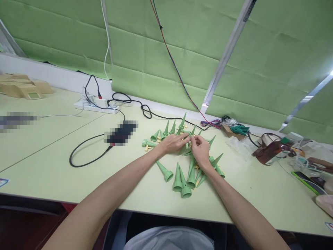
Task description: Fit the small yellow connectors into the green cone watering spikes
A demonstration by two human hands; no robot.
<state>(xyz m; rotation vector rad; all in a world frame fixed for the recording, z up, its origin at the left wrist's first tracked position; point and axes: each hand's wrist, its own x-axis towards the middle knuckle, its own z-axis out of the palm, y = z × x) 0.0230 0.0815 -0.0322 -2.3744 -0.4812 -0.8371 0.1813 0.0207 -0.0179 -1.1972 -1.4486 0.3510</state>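
My left hand [174, 143] and my right hand [200, 148] meet fingertip to fingertip over a pile of green plastic watering spikes. Between them a green watering spike [186, 144] shows in part, its point downward, and the fingers of both hands are closed on it. My fingers cover most of this piece. Around the hands several more cone-shaped spikes stand or lie, among them an upright one [177, 180] and one on its side [165, 171]. Small yellow valves [147, 148] show among the cones, some of them fitted to spikes.
Behind the pile, a black cable [166, 117] runs along the wall. A blurred dark device [121, 133] and a power strip [96, 106] are at left. To the right lie a brown bottle [272, 152], plastic bags, a green-edged phone [307, 183] and another person's hand [321, 164].
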